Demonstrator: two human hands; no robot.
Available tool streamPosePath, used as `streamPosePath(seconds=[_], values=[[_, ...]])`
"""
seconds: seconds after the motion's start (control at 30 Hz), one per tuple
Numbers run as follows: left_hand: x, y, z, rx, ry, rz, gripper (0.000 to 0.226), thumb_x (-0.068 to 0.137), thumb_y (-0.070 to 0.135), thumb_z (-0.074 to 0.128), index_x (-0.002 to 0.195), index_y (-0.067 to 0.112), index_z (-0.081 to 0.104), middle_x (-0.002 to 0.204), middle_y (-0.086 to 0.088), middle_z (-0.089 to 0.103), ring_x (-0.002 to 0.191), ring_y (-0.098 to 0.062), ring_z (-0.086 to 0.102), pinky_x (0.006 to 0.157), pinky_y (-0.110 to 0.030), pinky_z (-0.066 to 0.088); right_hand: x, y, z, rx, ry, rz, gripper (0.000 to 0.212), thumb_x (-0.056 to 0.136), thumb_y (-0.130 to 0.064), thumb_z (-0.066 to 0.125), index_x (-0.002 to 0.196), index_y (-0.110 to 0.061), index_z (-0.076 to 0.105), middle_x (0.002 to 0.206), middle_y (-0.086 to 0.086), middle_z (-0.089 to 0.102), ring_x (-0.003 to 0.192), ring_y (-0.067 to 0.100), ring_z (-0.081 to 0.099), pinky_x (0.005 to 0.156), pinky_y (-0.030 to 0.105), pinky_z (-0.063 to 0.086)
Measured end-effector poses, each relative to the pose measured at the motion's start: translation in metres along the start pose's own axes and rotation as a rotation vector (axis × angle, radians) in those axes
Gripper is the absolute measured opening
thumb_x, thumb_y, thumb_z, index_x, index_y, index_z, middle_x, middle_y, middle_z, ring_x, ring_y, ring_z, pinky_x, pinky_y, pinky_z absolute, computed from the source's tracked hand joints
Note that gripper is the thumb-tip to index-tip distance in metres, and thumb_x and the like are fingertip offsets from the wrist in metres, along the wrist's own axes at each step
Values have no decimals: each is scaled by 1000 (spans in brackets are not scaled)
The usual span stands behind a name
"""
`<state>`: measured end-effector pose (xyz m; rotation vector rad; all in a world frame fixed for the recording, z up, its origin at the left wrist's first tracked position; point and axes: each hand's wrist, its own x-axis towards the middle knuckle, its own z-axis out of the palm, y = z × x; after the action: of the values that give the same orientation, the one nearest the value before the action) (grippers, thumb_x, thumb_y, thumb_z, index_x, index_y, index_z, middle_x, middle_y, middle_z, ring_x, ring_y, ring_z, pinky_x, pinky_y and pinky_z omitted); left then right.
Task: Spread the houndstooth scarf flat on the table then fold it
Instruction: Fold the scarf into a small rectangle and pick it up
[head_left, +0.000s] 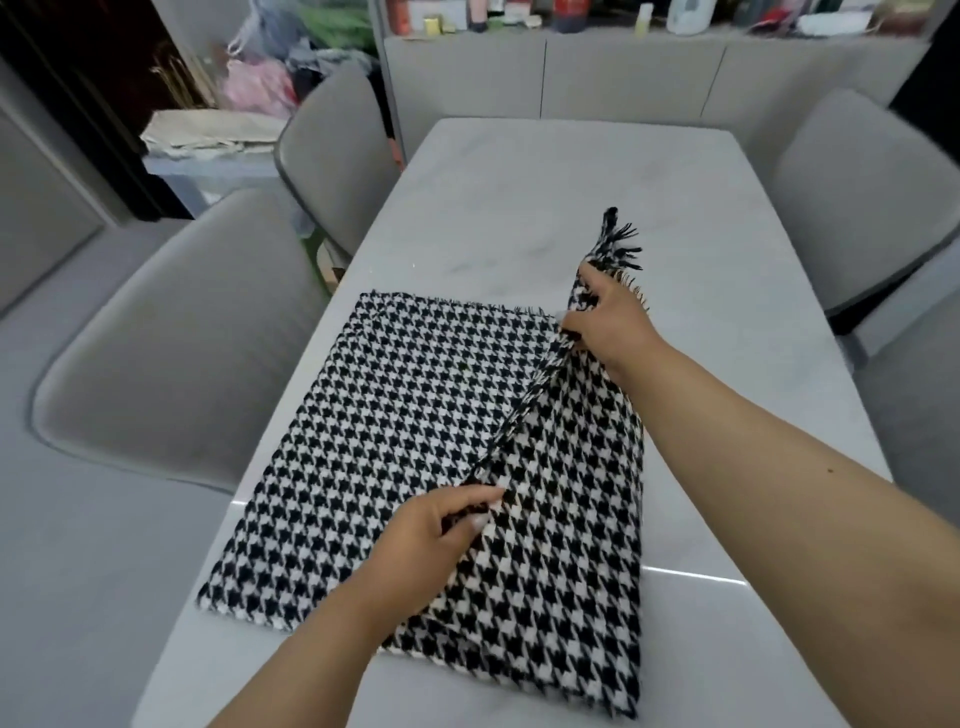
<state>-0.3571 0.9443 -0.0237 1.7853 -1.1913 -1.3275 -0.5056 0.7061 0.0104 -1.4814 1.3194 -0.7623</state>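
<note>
Table, pale marble-look top, is the landmark; grey chairs stand at its L and R sides, a cluttered sideboard beyond its far end.

Houndstooth scarf lies on the near half of the table, w/ its near L corner right at the table's L edge. Most of it is flat. The R portion is lifted & turned over toward the middle, making a raised diagonal edge that runs from near-centre up to the far R.

Right hand, above the table's R-centre, pinches the far end of that raised edge; black & white fringe sticks up past the fingers. Left hand, nearer the table's front edge, has thumb & fingers curled round the near end of the same edge.

Step, by my read: spreading looks done, folding under way — the R side is being carried over the flat part.

Next move prob. calls for both hands travelling together toward the table's L side, keeping the edge taut & parallel so it lands square on the L edge of the scarf, then smoothing. Risk: far corner lags, fold goes skew.
</note>
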Motion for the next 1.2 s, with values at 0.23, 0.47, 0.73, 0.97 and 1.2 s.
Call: streamPosePath(seconds=[0.23, 0.47, 0.73, 0.97, 1.2], values=[[-21, -38, -90, -3, 140, 15, 35, 95, 19, 58, 122, 42, 62, 142, 15, 46, 34, -2, 34, 35, -13, 33, 1, -41, 101, -58, -76, -32, 76, 89, 0, 61, 152, -18, 22, 159, 2, 19, 140, 25, 33, 102, 38, 47], [-26, -72, -151, 11, 229, 19, 34, 94, 20, 61, 113, 49, 63, 122, 35, 54, 120, -11, 59, 108, -45, 42, 14, -62, 183, -179, -162, -40, 79, 86, -3, 63, 152, -15, 21, 159, 6, 19, 130, 32, 45, 98, 46, 50], [-17, -109, -185, -11, 270, -44, 31, 95, 17, 59, 116, 39, 66, 118, 30, 58, 116, -35, 53, 99, -45, 46, 27, -53, 237, -304, -161, -14, 68, 89, -1, 55, 150, -12, 26, 152, 12, 27, 116, 37, 55, 77, 35, 55], [16, -107, -205, 124, 163, -3, 38, 96, 38, 53, 131, 53, 48, 126, 21, 49, 90, 10, 58, 87, -21, 46, 24, -26, 240, -143, -158, 104, 71, 93, -1, 56, 152, -20, 23, 160, 2, 17, 114, 12, 44, 49, 2, 43], [151, -64, -223, 105, 332, 48, 27, 99, 26, 51, 123, 20, 60, 118, 4, 62, 106, -9, 57, 89, -23, 40, 32, -12, 240, -40, -142, 145, 68, 93, -9, 59, 151, -23, 25, 159, -1, 22, 133, 12, 35, 78, 6, 33]])
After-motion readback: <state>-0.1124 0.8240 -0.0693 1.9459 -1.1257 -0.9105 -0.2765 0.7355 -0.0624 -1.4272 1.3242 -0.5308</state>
